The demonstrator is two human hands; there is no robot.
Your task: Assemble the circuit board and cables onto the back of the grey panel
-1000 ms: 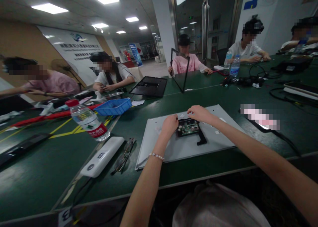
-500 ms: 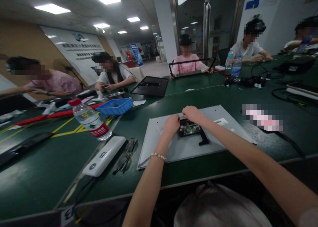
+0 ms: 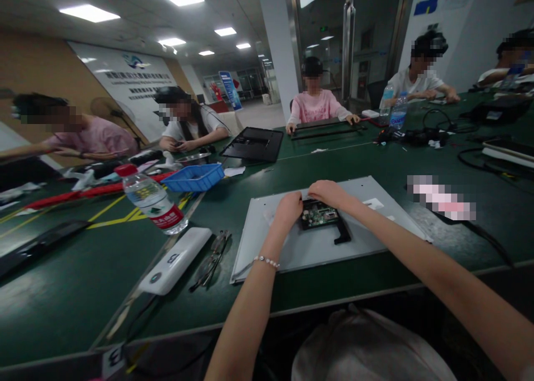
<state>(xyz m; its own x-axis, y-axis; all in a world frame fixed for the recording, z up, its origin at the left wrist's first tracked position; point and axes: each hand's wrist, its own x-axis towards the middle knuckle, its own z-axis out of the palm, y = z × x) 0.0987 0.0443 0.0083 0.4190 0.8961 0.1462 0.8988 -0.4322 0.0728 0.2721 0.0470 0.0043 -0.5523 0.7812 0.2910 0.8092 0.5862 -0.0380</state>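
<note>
A flat grey metal panel [image 3: 267,247], like the back of a display, lies on the green table. On its middle sits a green circuit board [image 3: 320,217] in a black frame with a hooked black arm [image 3: 342,233]. My left hand [image 3: 291,207], below which a beaded bracelet circles the wrist, is closed at the board's left upper corner. Along the board's top edge rests my right hand [image 3: 327,193], its fingers bent down and closed. Both sets of fingertips are hidden, so what they grip there cannot be made out.
Left of the panel are folded glasses [image 3: 212,260], a white power bank [image 3: 177,261] with a cable and a water bottle [image 3: 156,200]. Farther off are a blue tray [image 3: 194,178] and a black cover [image 3: 253,144]. Across the table a person handles a black frame [image 3: 327,132].
My right hand has shifted slightly right and down along the board's top edge; my left hand stays put. The person opposite has lowered the black frame flat to the table.
</note>
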